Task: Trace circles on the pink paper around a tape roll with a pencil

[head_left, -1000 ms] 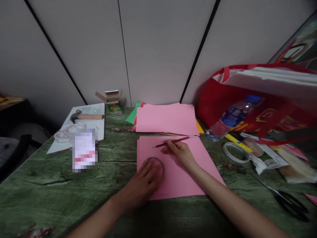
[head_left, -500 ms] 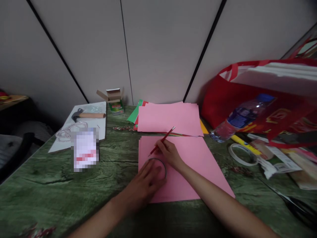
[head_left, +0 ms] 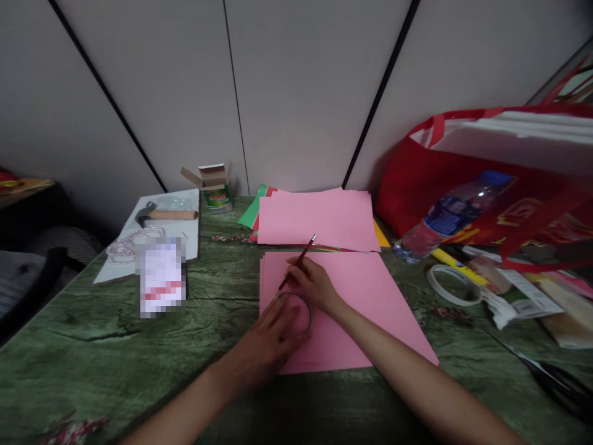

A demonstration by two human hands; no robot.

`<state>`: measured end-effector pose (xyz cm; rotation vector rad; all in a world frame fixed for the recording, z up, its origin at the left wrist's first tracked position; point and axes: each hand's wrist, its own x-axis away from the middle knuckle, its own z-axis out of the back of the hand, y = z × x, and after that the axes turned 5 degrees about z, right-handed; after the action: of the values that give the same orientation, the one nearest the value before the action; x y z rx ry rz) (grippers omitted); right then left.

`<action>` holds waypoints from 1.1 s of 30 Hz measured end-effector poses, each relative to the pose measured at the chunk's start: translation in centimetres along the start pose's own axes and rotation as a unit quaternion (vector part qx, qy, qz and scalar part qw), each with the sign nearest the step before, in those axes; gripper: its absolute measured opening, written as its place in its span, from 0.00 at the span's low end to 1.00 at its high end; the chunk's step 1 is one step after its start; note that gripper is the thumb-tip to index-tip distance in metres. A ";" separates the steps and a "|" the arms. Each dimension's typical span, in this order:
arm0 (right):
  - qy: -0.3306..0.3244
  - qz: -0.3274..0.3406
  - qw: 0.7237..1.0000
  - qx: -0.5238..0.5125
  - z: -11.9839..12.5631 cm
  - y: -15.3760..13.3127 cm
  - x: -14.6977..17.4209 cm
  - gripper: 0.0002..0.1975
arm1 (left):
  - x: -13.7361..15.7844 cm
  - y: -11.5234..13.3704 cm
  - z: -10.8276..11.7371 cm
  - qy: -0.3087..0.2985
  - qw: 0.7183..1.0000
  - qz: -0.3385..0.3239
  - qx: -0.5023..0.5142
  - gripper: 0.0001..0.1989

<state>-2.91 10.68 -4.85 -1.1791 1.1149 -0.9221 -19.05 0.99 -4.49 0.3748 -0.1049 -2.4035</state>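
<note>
A stack of pink paper lies on the table in front of me, with a thin dark round ring flat on its left part. My left hand holds the ring down, fingers and thumb spread across it and covering its left and lower sides. A dark red pencil is pinched in my right hand. It slants, and its tip meets the paper just outside the ring's upper left edge. Whether it has left a line there, I cannot tell.
Behind lies more pink paper over coloured sheets. On the left are a hammer on a white board, beads, a blurred-out phone-like object and an open small box. Rightward are a bottle, red bag, tape roll and scissors.
The pencil has tilted slightly, its top end moving left, and my right hand has shifted slightly with it. My left hand and the ring stay in place on the paper.
</note>
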 end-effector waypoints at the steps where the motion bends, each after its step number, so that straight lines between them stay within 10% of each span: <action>1: -0.001 -0.004 1.000 -0.006 -0.1 0.0 0.0 0.11 | 0.0 0.0 0.2 -0.003 1.000 0.002 0.002 0.28; 33: 0.029 -0.003 0.999 0.027 0.2 0.9 -0.2 0.17 | -0.7 -0.3 1.3 -0.005 0.999 0.017 0.048 0.23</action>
<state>-2.77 11.05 -5.71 -1.1173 1.1263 -0.9908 -19.16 1.61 -3.13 0.4035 -0.2309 -2.3715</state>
